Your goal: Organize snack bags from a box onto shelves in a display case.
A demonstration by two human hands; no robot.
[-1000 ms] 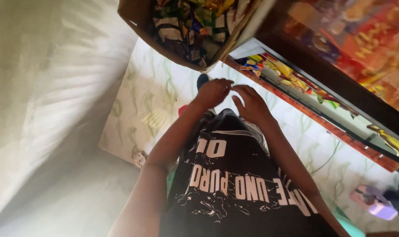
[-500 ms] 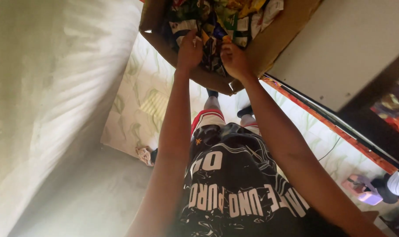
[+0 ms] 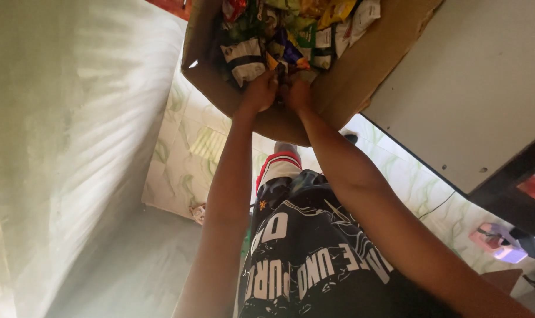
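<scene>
Reach over the near rim of the cardboard box (image 3: 350,76), which sits raised ahead beside a grey panel (image 3: 479,100), and grip one packet only, leaving its neighbours undisturbed. The left hand (image 3: 259,91) is curled, fingers closed among the snack packets (image 3: 279,29); the right hand (image 3: 297,94), touching it, pinches the same cluster; which packet cannot be told

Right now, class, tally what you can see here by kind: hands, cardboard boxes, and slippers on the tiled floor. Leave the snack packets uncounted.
Hands: 2, the left hand and the right hand, both at the near edge of the packets.
Cardboard box: 1, full of snack packets.
Pink slipper: 1 clearly visible.
Total: 4
</scene>
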